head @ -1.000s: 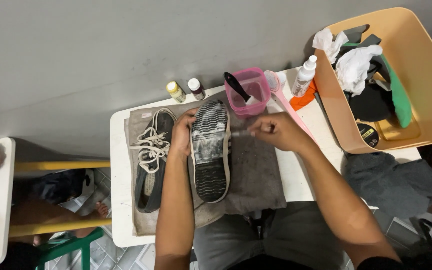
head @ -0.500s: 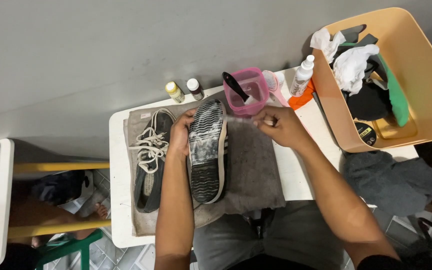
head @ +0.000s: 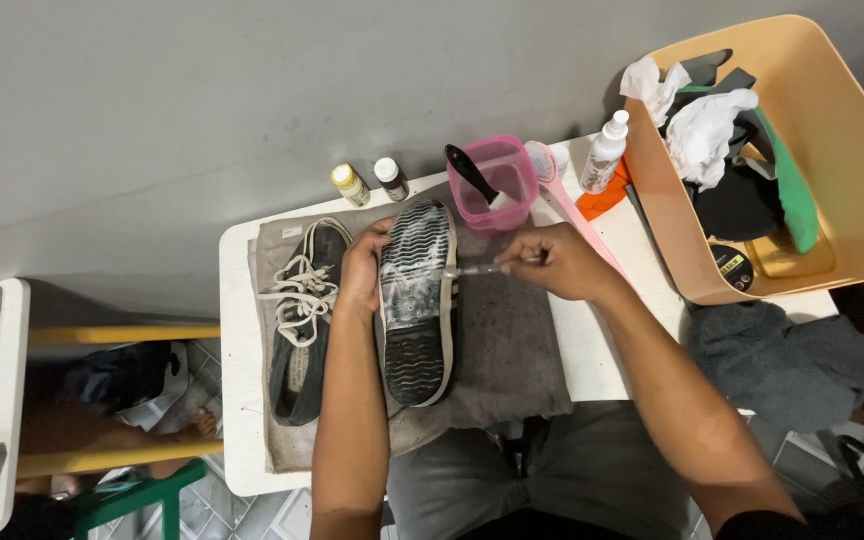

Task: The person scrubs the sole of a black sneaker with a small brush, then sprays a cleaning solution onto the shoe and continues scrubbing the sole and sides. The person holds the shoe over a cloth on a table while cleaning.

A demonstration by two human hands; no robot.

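- Since half a second ago the right hand point(head: 555, 262) has slid down from the toe end toward the middle of the sole, and the small pale-handled brush point(head: 474, 269) it carries now meets the sole's edge; the left hand point(head: 364, 268) has kept its place.
- Nearest the person, the dark shoe turned sole-up, black wavy tread with a tan rim point(head: 418, 300), lies on a brown-grey towel point(head: 512, 350) spread over the white worktop point(head: 592, 355). Its long axis runs away from the person, toe at the far end.
- Left hand: fingers wrapped against the shoe's left flank, a closed grip steadying it.
- Right hand: fingertips pressed together, pinching the brush handle; the brush points leftward, across the shoe's long axis, so the sole lies directly left of this grip and this is the hand nearer the pale foamy patch.
- Just left of the held shoe lies the second dark shoe with cream laces point(head: 302, 320), upright on the same towel.
- Farther back stand a pink plastic tub holding a black-handled brush point(head: 500, 185), two small capped bottles point(head: 370, 180) and a white spray bottle point(head: 604, 152).
- Farthest right sits a tan plastic bin of rags point(head: 852, 170).
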